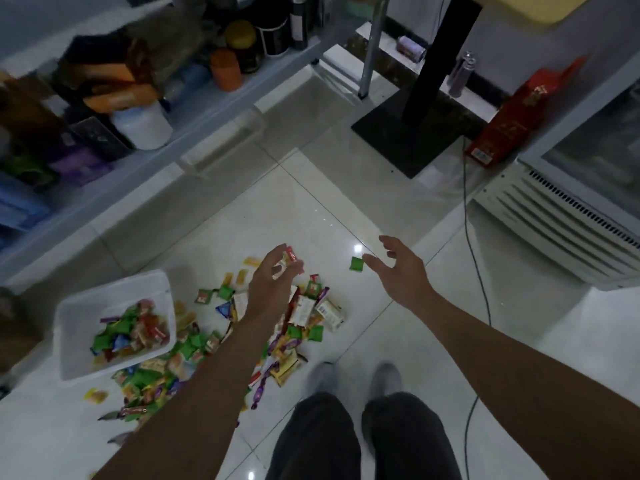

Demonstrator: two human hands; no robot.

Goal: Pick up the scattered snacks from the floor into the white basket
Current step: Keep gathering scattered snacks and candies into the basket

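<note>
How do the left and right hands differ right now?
The left hand pinches a few wrapped snacks; the right hand holds nothing, fingers spread. The left hangs over the snack pile; the right reaches beside a lone green snack apart from it. Both are above the floor, outside the white basket.

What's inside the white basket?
The white basket holds a heap of snacks in green, red and orange wrappers, piled toward one side. Part of its bottom shows bare. Anything lying under the heap is covered, so I cannot tell what is there.
</note>
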